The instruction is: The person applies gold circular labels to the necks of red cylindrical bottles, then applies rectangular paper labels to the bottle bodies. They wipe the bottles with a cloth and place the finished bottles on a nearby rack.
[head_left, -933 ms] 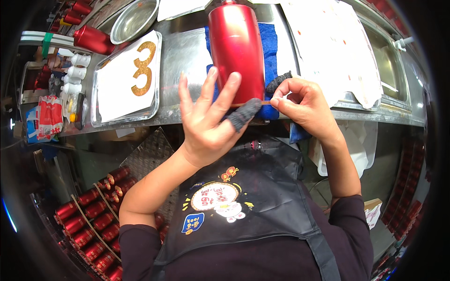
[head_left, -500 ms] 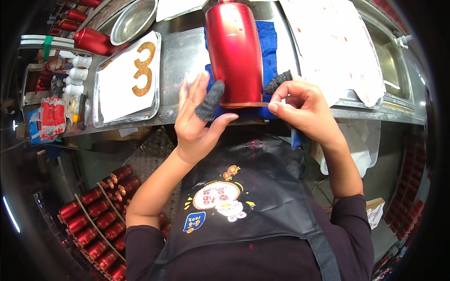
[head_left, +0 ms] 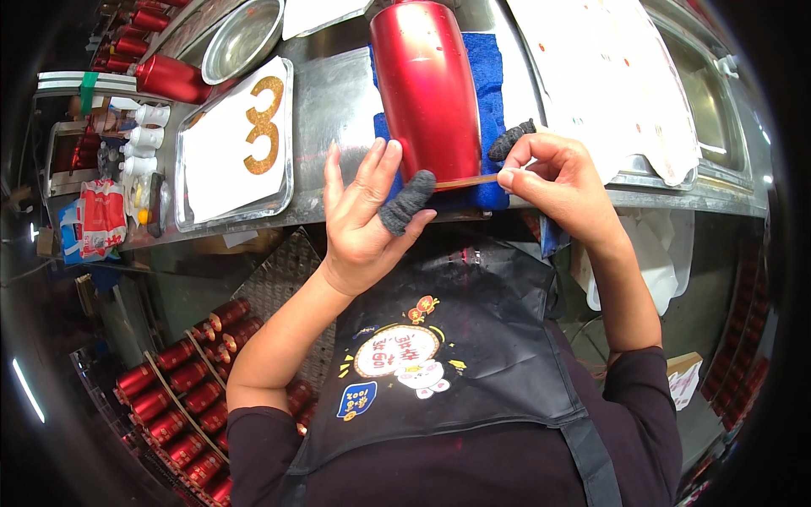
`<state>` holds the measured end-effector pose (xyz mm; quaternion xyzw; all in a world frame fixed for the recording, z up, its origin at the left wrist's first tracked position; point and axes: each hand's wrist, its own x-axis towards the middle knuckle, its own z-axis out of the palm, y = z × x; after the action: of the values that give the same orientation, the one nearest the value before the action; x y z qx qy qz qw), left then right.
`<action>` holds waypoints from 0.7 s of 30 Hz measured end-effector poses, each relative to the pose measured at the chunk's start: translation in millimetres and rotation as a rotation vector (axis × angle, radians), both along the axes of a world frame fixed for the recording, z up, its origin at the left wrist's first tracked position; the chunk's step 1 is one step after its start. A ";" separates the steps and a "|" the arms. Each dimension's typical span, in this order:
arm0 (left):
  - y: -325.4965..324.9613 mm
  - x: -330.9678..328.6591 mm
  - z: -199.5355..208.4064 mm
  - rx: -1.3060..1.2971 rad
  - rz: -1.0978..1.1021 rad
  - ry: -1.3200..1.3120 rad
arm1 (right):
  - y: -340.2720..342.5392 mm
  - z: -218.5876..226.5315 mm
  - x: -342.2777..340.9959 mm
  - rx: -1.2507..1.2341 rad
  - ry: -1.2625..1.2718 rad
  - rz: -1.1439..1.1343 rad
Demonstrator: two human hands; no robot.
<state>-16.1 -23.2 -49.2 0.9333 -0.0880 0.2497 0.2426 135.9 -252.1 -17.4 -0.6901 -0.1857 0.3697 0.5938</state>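
A glossy red bottle (head_left: 427, 93) lies on a blue towel (head_left: 484, 72), its base end toward me. Between thumb and a finger, my right hand (head_left: 564, 186) pinches one end of a thin gold-brown strip (head_left: 466, 182), which runs leftward along the bottle's base edge. My left hand (head_left: 361, 221) is open at the base's left side, fingers spread. Its index finger, in a dark grey knitted cover, is by the strip's other end; whether it presses on the strip I cannot tell. A similar cover sits on my right index finger.
Left of the towel, a tray (head_left: 288, 144) holds white paper with a gold curved piece (head_left: 265, 127). Behind it stands a metal bowl (head_left: 243, 38). White sheets (head_left: 604, 84) lie at the right, before a metal basin (head_left: 710, 101). Several red bottles (head_left: 182, 401) are racked below left.
My left hand has turned and its covered index finger has come down to the strip's left end. The right hand still pinches the strip, slightly farther right in view.
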 end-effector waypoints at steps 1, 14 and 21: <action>-1.2 1.6 1.7 0.015 -0.002 -0.008 | 0.3 -0.7 -0.2 -0.007 0.007 0.002; -32.5 39.4 25.4 0.276 0.084 -0.072 | 3.2 -1.4 -2.8 -0.036 -0.007 0.031; -4.8 11.7 3.6 -0.233 0.089 -0.019 | 8.0 9.8 -11.3 -0.006 0.002 -0.007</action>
<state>-4.4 -28.0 -45.6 0.8993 -0.0191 0.2777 0.3373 124.6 -244.1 -7.5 -0.6921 -0.1818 0.3688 0.5932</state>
